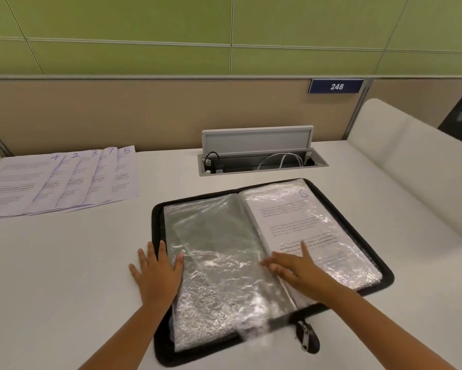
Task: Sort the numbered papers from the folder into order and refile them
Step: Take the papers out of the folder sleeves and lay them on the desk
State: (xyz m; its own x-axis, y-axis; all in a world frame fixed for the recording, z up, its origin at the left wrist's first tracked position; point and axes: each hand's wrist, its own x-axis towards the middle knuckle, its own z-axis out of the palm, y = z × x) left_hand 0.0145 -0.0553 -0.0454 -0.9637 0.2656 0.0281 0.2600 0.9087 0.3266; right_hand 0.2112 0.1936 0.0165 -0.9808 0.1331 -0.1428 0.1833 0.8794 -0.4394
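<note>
The folder (272, 263) lies open on the counter (64, 276). The left hand (157, 271) rests flat at its 9 o'clock edge, fingers spread, grasping nothing. The right hand (294, 265) lies open on the sleeve holding paper 6 (302, 222). Five loose papers (61, 180) fan out at 10 o'clock, reading 4, 2, 3, 7, 5. The slippery sleeves could crease the paper as it slides out, and the overlapped fan could be misread.
</note>
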